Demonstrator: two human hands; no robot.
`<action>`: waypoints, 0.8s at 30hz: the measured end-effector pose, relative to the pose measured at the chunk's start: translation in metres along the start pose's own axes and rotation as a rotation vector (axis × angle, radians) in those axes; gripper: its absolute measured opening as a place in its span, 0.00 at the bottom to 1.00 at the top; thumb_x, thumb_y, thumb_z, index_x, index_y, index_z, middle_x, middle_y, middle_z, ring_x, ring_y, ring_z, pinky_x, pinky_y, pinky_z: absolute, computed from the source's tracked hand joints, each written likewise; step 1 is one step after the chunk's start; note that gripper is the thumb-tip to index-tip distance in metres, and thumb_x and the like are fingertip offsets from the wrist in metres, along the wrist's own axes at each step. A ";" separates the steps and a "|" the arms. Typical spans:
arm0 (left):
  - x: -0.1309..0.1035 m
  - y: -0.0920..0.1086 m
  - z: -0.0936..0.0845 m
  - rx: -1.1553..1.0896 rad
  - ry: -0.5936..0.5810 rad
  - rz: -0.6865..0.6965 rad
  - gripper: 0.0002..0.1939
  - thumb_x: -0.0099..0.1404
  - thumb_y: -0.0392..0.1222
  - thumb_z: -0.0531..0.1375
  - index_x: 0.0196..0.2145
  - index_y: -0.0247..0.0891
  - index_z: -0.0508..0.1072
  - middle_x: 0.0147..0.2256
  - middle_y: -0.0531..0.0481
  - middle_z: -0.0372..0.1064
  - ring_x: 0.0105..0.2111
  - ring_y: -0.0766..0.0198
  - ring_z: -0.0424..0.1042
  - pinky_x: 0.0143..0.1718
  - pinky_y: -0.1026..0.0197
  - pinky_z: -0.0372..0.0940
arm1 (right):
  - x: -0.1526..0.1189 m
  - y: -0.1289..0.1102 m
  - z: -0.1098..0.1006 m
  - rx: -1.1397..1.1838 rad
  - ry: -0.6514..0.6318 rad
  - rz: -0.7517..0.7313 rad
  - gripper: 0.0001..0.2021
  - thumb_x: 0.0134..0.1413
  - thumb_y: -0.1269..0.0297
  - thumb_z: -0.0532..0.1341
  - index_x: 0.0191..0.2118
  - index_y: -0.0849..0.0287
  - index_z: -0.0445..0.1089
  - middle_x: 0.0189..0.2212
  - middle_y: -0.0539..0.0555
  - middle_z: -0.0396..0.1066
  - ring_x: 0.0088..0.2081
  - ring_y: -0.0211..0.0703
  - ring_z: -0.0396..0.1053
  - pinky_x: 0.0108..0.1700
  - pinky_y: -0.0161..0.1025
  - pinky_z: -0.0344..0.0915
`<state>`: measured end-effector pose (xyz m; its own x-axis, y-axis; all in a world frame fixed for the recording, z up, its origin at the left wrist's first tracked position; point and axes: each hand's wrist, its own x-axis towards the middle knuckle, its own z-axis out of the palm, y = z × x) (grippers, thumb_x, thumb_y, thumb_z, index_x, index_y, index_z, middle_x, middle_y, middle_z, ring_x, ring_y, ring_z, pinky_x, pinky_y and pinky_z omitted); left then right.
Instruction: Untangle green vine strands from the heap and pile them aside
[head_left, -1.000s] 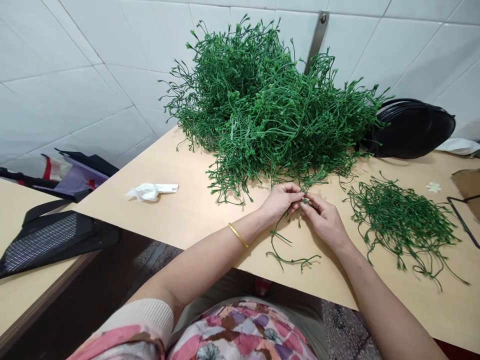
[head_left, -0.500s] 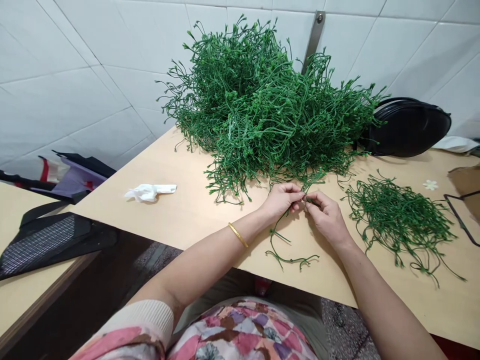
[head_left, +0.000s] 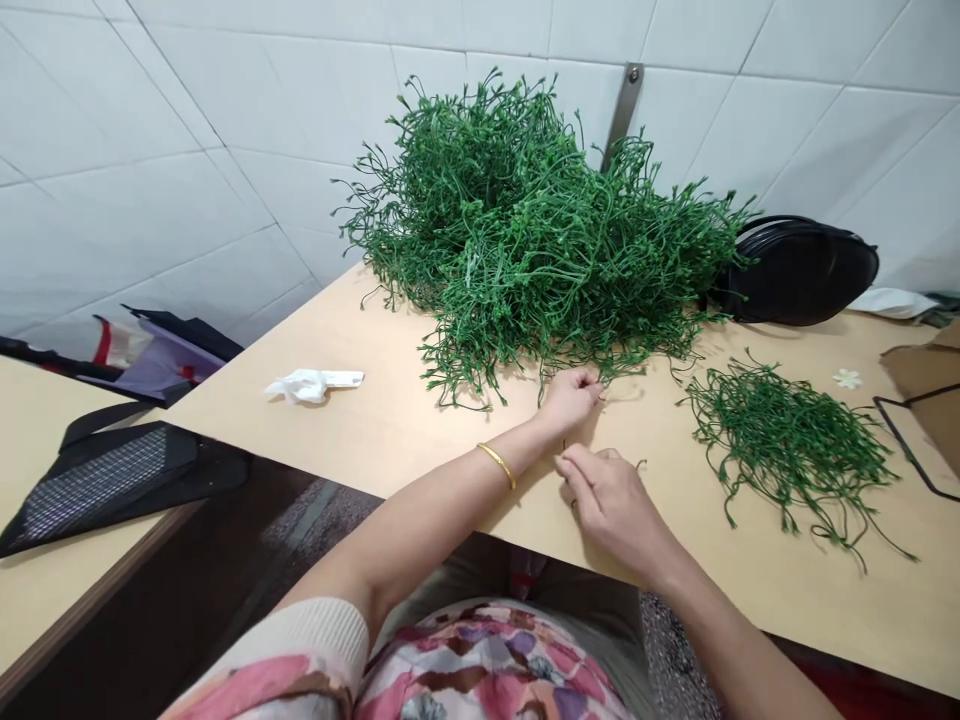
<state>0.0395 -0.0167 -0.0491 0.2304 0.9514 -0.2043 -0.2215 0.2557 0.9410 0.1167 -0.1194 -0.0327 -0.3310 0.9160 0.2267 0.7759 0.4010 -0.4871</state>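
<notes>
Thin green artificial stems with small budded tips form a big tangled pile (head_left: 525, 240) on the table. At its front edge, my left hand (head_left: 571, 400) is closed in a pinch, with thin green strands at its fingertips; most of what it grips is hidden. Nearer to me and slightly right, my right hand (head_left: 611, 500) is closed, palm down, thumb and forefinger pinched together. Small bits of a green stem (head_left: 642, 464) stick out beside this hand, which covers the rest. To the right lies a smaller heap of green stems (head_left: 787, 440), apart from both hands.
A black rounded bag (head_left: 802, 270) stands behind the smaller heap. A white flower piece (head_left: 847, 378), a black wire frame (head_left: 911, 445) and a cardboard box (head_left: 926, 375) are at right. Crumpled white tissue (head_left: 304, 386) lies left. The tiled wall (head_left: 247, 90) bounds the back.
My right hand has moved away from my left, toward me and slightly left, over the dangling stem that lay in front. My left hand stays by the pile. The view has shifted slightly.
</notes>
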 end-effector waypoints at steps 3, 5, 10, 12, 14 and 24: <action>-0.005 -0.001 -0.004 0.097 -0.083 0.156 0.09 0.54 0.31 0.58 0.19 0.33 0.62 0.15 0.59 0.53 0.17 0.77 0.50 0.20 0.70 0.45 | -0.008 0.007 -0.019 -0.057 0.210 0.033 0.13 0.61 0.63 0.47 0.31 0.57 0.67 0.24 0.53 0.70 0.25 0.40 0.63 0.32 0.37 0.55; -0.009 0.000 -0.007 0.060 -0.132 0.153 0.08 0.54 0.34 0.58 0.21 0.34 0.61 0.15 0.60 0.53 0.16 0.77 0.49 0.19 0.70 0.44 | -0.011 0.031 -0.039 -0.244 0.382 0.082 0.12 0.59 0.61 0.50 0.35 0.58 0.69 0.25 0.55 0.71 0.26 0.42 0.63 0.36 0.41 0.55; -0.013 0.008 -0.012 -0.052 -0.206 0.055 0.08 0.55 0.36 0.58 0.24 0.35 0.60 0.15 0.60 0.53 0.12 0.79 0.45 0.15 0.70 0.38 | -0.023 0.086 -0.080 -0.716 0.639 0.347 0.16 0.56 0.58 0.53 0.41 0.64 0.70 0.35 0.65 0.69 0.40 0.57 0.63 0.43 0.54 0.52; -0.012 0.011 -0.014 -0.103 -0.251 -0.007 0.08 0.55 0.36 0.59 0.25 0.36 0.60 0.15 0.59 0.55 0.11 0.79 0.44 0.14 0.70 0.36 | -0.024 0.088 -0.082 -0.628 0.665 0.319 0.15 0.55 0.59 0.53 0.42 0.62 0.70 0.40 0.65 0.68 0.44 0.58 0.62 0.43 0.54 0.55; -0.011 0.012 -0.018 -0.166 -0.312 -0.078 0.07 0.56 0.36 0.58 0.27 0.37 0.60 0.16 0.60 0.55 0.11 0.78 0.42 0.14 0.71 0.35 | -0.020 0.078 -0.074 -0.375 0.601 0.209 0.13 0.56 0.61 0.53 0.41 0.60 0.70 0.39 0.61 0.70 0.42 0.53 0.65 0.43 0.49 0.60; -0.008 0.014 -0.024 -0.246 -0.407 -0.127 0.06 0.58 0.34 0.54 0.27 0.37 0.58 0.16 0.58 0.56 0.10 0.78 0.43 0.12 0.72 0.36 | 0.038 0.042 -0.024 0.228 0.336 0.159 0.11 0.57 0.63 0.52 0.38 0.59 0.70 0.38 0.57 0.72 0.40 0.45 0.68 0.43 0.43 0.63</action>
<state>0.0112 -0.0169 -0.0405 0.6108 0.7785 -0.1448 -0.3739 0.4448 0.8138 0.1493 -0.0677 -0.0242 0.0053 0.9261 0.3773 0.6519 0.2829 -0.7036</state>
